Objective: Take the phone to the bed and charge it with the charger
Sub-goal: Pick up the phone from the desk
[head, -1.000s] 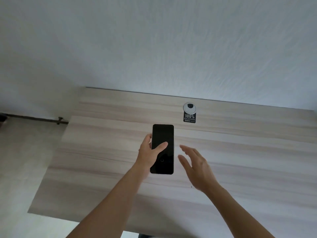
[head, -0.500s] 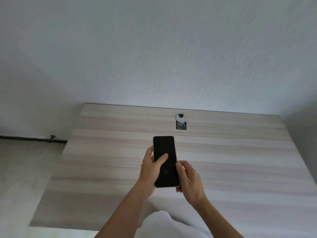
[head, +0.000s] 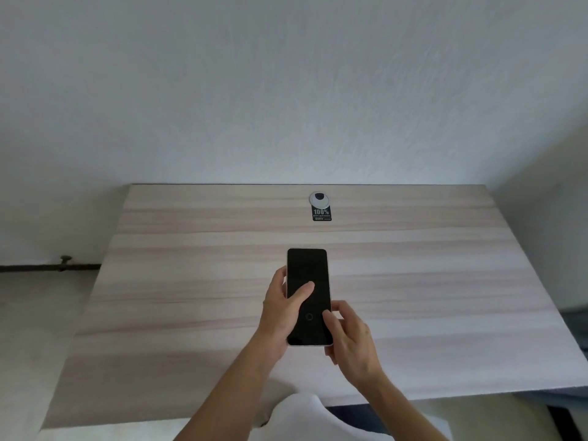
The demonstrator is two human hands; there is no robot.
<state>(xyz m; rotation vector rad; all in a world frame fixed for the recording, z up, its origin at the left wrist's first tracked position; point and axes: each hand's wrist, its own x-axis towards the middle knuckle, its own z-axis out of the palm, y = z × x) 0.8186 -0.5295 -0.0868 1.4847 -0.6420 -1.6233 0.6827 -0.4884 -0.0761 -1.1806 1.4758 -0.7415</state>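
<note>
A black-screened phone [head: 308, 275] with a pale edge is held upright above the wooden desk [head: 191, 281], screen facing me. My left hand [head: 283, 316] grips its left side, thumb lying across the glass. My right hand [head: 350, 342] holds the lower right corner, thumb touching the screen near the bottom. No bed or charger is in view.
A round grey cable grommet [head: 319, 198] with a black sticker [head: 322, 214] sits near the desk's far edge against the white wall. A dark pipe [head: 51, 266] runs along the floor at the left. The desk's near edge lies just below my forearms.
The phone has come closer to me over the desk. My right hand, apart from it a second ago, now holds its lower right corner. The view has tilted and pulled back.
</note>
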